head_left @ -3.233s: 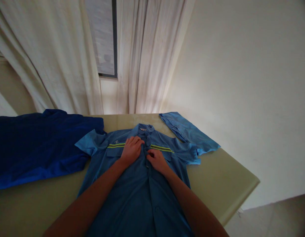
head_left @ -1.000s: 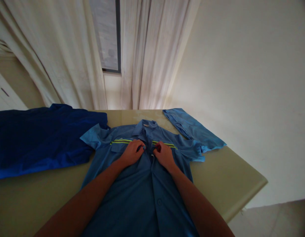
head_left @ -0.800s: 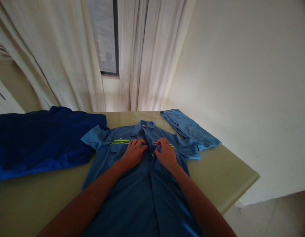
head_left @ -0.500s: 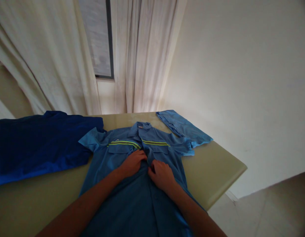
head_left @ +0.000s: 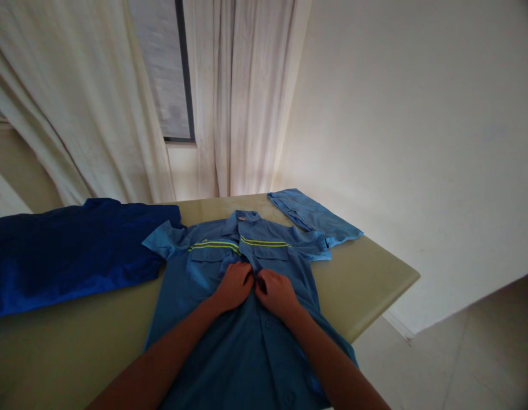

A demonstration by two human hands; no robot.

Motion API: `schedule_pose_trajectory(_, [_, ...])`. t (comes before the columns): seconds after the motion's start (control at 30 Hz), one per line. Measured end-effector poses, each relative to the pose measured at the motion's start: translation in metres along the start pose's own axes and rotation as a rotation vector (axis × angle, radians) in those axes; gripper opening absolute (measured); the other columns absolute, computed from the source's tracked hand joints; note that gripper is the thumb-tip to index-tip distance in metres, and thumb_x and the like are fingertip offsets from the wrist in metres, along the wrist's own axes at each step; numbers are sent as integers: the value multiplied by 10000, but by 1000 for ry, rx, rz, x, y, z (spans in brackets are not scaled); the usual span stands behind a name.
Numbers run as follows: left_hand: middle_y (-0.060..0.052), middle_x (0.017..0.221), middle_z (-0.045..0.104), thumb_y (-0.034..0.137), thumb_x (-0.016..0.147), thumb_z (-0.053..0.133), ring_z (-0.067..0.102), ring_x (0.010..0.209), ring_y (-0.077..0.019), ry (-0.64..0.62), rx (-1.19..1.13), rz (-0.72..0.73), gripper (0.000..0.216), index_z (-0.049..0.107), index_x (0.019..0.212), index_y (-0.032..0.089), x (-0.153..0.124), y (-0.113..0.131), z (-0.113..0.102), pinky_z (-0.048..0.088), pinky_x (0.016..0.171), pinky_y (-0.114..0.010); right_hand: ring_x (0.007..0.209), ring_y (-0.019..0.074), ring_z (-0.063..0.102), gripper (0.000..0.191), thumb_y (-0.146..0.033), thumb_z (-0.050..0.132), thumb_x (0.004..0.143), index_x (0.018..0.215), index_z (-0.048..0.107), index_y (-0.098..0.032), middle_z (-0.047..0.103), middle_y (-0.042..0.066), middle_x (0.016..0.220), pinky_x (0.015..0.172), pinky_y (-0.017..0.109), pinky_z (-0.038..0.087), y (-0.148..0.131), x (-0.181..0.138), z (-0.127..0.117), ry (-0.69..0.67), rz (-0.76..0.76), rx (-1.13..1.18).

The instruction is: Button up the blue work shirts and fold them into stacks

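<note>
A light blue short-sleeved work shirt (head_left: 230, 341) with a yellow-green chest stripe lies face up on a pale green table (head_left: 370, 285). Both my hands rest on its front placket, just below the stripe. My left hand (head_left: 235, 285) has its fingers curled, pinching the left edge of the placket. My right hand (head_left: 276, 291) is closed on the right edge, its fingertips meeting those of the left. Whatever lies between the fingertips is hidden.
A dark blue garment (head_left: 71, 253) is spread over the table's left part. A folded light blue garment (head_left: 313, 216) lies at the far right corner. White curtains (head_left: 242, 97) and a window stand behind; the table edge drops to the floor on the right.
Both hands have moved down the placket, from the stripe near the collar to a spot lower on the chest. The camera has shifted slightly.
</note>
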State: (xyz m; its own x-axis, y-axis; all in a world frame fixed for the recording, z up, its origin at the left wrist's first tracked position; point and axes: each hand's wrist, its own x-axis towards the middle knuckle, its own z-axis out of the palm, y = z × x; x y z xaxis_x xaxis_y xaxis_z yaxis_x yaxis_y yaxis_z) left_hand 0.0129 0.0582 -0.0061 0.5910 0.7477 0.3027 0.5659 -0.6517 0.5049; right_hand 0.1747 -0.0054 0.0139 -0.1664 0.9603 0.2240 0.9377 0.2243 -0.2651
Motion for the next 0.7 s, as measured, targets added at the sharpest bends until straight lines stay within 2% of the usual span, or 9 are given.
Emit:
schedule_pose_trajectory(0.13, [-54,900,698,177,920,481,633,915,-235,33,-50,-53,143,611,869,209,4,1,-1,409,815,-373,838,203,697,136,-261,550,960,1023,654,-199,737,64,1016,697,280,421,-6,0,-1,-18,99,-120])
schedule_pose_trajectory(0.37, [-42,911,706,177,884,530,623,930,-243,90,-42,-16,109,632,883,213,1,6,-2,402,833,-384,892,223,714,162,-309,515,980,1049,626,-212,737,76,1069,711,291,442,-9,1,-2,-33,203,-208])
schedule_pose_trajectory(0.57, [-34,955,714,137,900,509,620,959,-231,76,-94,-22,162,649,891,218,2,3,-3,407,850,-380,864,254,720,195,-289,500,954,1113,574,-203,739,97,1055,706,311,445,-19,4,-3,-78,207,-271])
schedule_pose_trajectory(0.7, [-44,957,687,153,902,545,595,961,-237,81,-72,14,121,650,903,212,0,4,-4,407,862,-392,847,256,714,197,-269,506,937,1097,590,-192,747,108,1033,686,305,419,-18,6,-1,-54,227,-252])
